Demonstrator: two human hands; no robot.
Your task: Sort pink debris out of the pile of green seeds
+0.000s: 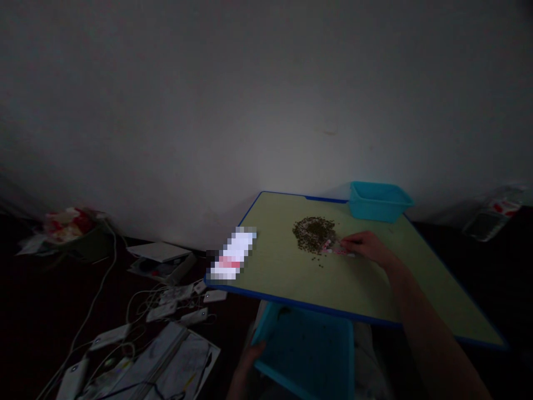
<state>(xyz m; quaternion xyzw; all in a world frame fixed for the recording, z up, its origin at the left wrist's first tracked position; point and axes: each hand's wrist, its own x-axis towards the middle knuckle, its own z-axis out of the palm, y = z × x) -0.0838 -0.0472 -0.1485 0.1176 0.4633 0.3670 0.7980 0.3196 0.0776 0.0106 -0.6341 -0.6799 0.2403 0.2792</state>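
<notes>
On the pale yellow tabletop (pixel 275 272) with a blue edge lies a spread of small dark greenish-brown grains (pixel 314 229). Against its right side are small pink and white bits (pixel 328 248). My right hand (pixel 366 245) reaches in from the right, its fingers pinched together at these bits; what they hold, if anything, is too small to name. Below the table's front edge, a blue plastic basin (pixel 306 353) sits near my lap, with a few dark specks inside. My left hand (pixel 250 358) grips its left rim, partly in shadow.
A second blue basin (pixel 377 205) stands at the table's back right, by the wall. A lit, blurred-out phone (pixel 233 255) rests at the left edge. White power strips (pixel 110 336), cables and an open box (pixel 160 258) lie at the lower left.
</notes>
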